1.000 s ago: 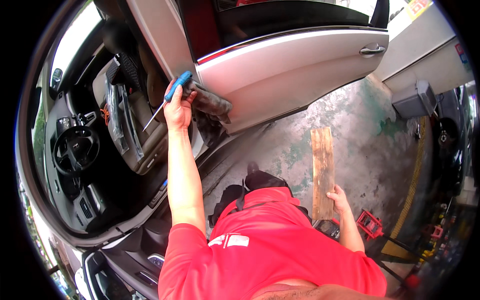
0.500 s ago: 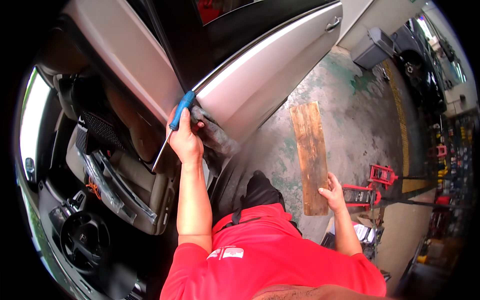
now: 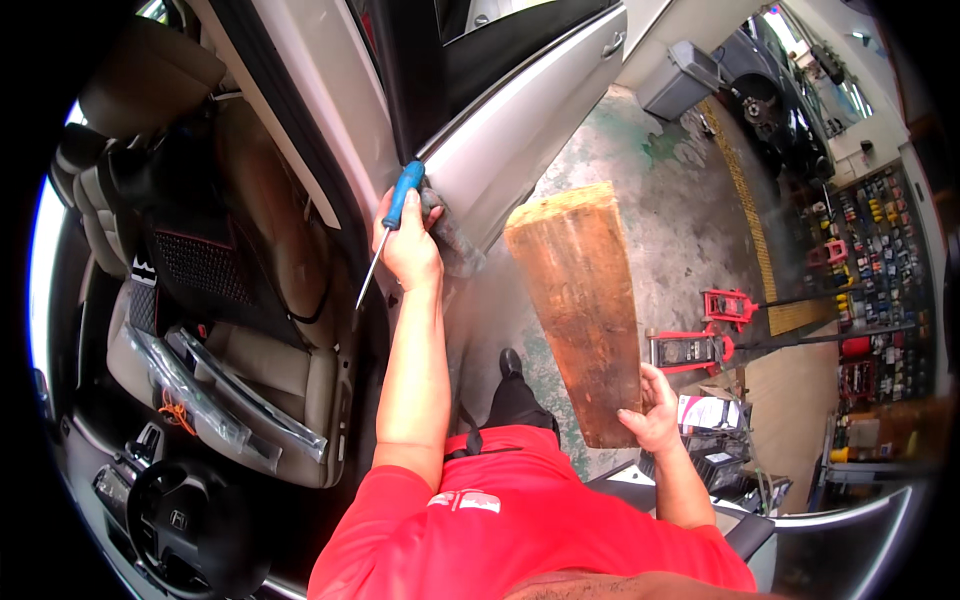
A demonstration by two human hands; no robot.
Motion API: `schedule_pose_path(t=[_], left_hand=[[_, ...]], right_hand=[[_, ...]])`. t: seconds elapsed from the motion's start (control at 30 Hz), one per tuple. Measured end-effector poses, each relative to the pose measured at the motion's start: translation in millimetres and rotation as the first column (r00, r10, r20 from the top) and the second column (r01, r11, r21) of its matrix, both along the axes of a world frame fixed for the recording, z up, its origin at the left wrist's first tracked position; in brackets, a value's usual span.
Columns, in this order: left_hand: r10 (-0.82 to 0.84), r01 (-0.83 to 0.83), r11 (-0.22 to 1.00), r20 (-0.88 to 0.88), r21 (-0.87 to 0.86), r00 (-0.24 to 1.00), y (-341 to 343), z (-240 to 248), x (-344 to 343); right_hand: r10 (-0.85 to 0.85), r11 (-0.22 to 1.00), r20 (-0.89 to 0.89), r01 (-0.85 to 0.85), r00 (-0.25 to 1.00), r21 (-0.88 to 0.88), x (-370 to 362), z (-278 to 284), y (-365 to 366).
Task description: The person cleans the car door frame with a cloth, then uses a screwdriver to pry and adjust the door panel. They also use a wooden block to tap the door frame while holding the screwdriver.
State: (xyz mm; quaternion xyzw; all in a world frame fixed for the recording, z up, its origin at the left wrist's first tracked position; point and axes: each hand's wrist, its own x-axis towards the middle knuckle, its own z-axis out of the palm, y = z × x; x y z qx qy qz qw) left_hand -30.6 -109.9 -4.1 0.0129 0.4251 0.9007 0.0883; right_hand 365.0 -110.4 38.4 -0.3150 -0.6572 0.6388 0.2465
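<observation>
A screwdriver (image 3: 405,195) with a blue handle and thin metal shaft is in my left hand (image 3: 412,250), its tip pointing down toward the car seat. That same hand also has a dirty grey rag (image 3: 455,240) against its fingers, close to the edge of the silver car door (image 3: 540,110). My right hand (image 3: 655,415) is closed around the near end of a thick wooden plank (image 3: 580,310). The plank is brown and worn, and its pale sawn far end is raised into view.
To the left, the open car shows a beige seat (image 3: 270,365) with plastic-wrapped trim strips (image 3: 190,385), and a steering wheel (image 3: 175,520). Red floor jacks (image 3: 690,348) with long handles stand on the right. Beyond are a grey bin (image 3: 680,82) and another car (image 3: 760,95). Boxes (image 3: 715,420) sit beside my right arm.
The plank has tilted and come closer, so its far end face now shows. My view has shifted, bringing more of the car seat and the right-hand jacks into sight. Both hands keep their holds.
</observation>
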Motion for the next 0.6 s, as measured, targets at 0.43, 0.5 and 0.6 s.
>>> schedule_pose_path(t=[0.43, 0.5, 0.6], left_hand=[[0.031, -0.03, 0.999, 0.08, -0.012, 0.996, 11.6, 9.0, -9.2], [0.059, -0.055, 0.998, 0.107, -0.032, 0.992, 16.6, 10.5, -7.5], [-0.015, 0.038, 0.994, 0.209, -0.105, 0.978, 14.7, 15.5, -7.1]], right_hand=[[-0.005, 0.991, 0.107, -0.009, 0.994, 0.134, -2.2, 5.2, -18.9], [0.026, 0.96, 0.17, -0.073, 0.985, 0.27, -19.9, 13.6, -14.2], [0.085, 0.59, 0.407, -0.375, 0.91, 0.715, -51.1, 54.0, -6.8]])
